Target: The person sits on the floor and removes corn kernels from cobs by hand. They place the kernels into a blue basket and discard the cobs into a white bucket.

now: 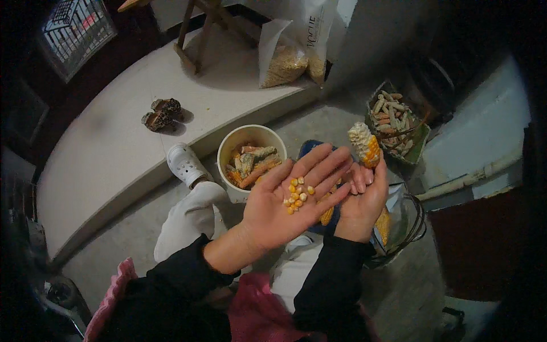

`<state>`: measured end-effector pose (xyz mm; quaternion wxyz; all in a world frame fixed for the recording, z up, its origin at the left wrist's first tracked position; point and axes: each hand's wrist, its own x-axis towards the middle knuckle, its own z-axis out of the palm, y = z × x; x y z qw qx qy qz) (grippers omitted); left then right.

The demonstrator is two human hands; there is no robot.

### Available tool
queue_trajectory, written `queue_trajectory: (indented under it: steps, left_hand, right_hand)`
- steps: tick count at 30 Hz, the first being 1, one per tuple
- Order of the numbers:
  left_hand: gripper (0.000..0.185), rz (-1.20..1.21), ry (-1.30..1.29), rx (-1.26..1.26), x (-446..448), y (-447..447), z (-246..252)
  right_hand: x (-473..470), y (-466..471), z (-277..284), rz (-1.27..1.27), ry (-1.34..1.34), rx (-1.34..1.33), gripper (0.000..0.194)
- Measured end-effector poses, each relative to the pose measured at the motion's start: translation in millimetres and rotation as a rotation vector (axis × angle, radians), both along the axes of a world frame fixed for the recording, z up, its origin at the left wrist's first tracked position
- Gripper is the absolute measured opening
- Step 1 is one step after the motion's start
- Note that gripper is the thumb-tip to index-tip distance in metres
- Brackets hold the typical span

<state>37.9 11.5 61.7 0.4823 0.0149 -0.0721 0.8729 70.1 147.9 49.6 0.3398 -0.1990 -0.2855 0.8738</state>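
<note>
My left hand (295,194) is palm up with its fingers spread. Several loose yellow corn kernels (298,194) lie on that palm. Just to its right, my right hand (365,199) holds a partly shelled corn cob (364,145) upright. White bare cob shows on its left and top, and yellow kernels stay on its lower right side. Beneath both hands is a blue container (311,147), mostly hidden, with yellow corn (327,216) showing in it. A cream bucket (222,164) holding corn cobs (256,164) stands behind my left hand.
A basket (421,145) at the right holds shelled cobs (392,113). Nearer stands another basket (416,239) with corn (383,224). On the raised step (107,128) are a pair of patterned shoes (160,114), a wooden stand (201,34) and a clear bag of grain (284,64).
</note>
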Motion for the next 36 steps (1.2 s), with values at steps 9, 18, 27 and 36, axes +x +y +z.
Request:
queue_trajectory:
  steps: [9, 18, 27, 36]
  left_hand:
    - [0.043, -0.081, 0.009, -0.129, -7, 2, -15]
    - [0.021, -0.194, 0.001, -0.785, -5, 28, -117]
    - [0.029, -0.512, 0.340, -0.876, 17, 94, -108]
    - [0.035, -0.233, 0.504, -0.965, -19, 72, -29]
  right_hand:
    - [-5, -7, -1, -0.068, -0.084, 0.012, 0.030]
    - [1, -5, 7, 0.007, 0.061, -0.053, 0.026]
    - [13, -6, 20, 0.058, 0.090, -0.012, 0.022]
    - [10, -6, 9, -0.002, 0.025, 0.185, 0.029]
